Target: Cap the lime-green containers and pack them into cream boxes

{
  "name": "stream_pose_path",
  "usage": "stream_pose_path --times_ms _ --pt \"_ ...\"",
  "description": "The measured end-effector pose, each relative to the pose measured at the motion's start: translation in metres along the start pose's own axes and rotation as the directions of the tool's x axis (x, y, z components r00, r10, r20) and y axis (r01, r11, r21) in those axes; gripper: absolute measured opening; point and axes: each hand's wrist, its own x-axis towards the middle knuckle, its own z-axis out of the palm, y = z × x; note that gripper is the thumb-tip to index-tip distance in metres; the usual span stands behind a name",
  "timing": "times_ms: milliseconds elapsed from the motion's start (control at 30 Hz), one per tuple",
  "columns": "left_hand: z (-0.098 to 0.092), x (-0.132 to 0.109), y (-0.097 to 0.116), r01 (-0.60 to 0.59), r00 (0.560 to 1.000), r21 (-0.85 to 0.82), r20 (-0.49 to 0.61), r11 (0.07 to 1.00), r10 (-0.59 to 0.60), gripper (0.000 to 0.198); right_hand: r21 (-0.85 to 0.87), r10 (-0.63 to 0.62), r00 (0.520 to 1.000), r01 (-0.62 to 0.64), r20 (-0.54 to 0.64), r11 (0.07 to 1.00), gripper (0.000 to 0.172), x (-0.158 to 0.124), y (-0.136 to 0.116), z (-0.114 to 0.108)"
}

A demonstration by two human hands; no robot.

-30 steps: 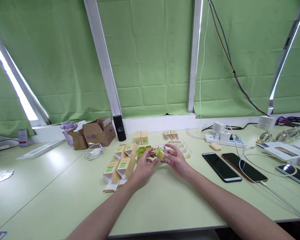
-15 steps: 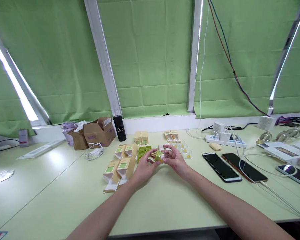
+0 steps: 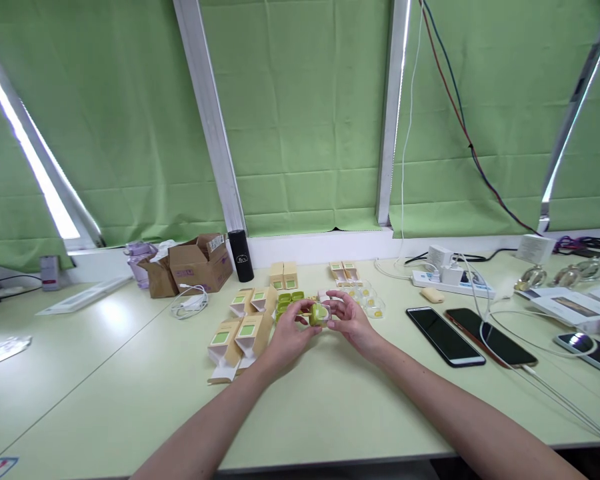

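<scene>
Holding green container (image 3: 319, 315) (both hands (image 3: 291, 331) (image 3: 354, 325))

- On the table (image 3: 300, 413), four small boxes (image 3: 250, 331) lie left of the left hand (image 3: 290, 330).
- The tray (image 3: 375, 303) lies behind the right hand (image 3: 354, 325).
- The tumbler (image 3: 241, 257) stands just right of the carton (image 3: 197, 270).
- Two phones (image 3: 445, 337) lie before the power strip (image 3: 470, 288).

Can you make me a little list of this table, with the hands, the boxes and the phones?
Left hand: fingers holding a small green container
Right hand: fingers at the container's clear end
Cream cartons: four left of the hands, more farther back
Phones: three, lying to the right
Black tumbler: upright, beside an open cardboard box
</scene>
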Motion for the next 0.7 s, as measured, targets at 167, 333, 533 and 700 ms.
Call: stream_pose_path --times_ms 167,333,533,700 --pt "-0.003 -0.002 0.003 -0.143 0.986 0.076 -0.079 0.987 0.149 0.042 -0.025 -0.05 0.998 0.049 -0.025 0.998 0.064 0.001 -0.001 0.0" --pt "-0.005 -0.004 0.008 -0.211 0.969 0.139 -0.101 0.967 0.226 0.041 -0.105 -0.136 0.986 0.125 -0.097 0.987 0.048 0.004 -0.006 -0.003" --pt "-0.007 -0.005 0.011 -0.252 0.964 0.162 -0.041 0.954 0.261 0.042 -0.494 -0.41 0.891 0.271 -0.195 0.826 0.026 0.014 -0.02 -0.022" --pt "-0.009 -0.008 0.012 -0.266 0.964 0.165 0.02 0.95 0.266 0.044 -0.715 -0.423 0.89 0.182 -0.172 0.675 0.023 0.033 -0.022 -0.044"
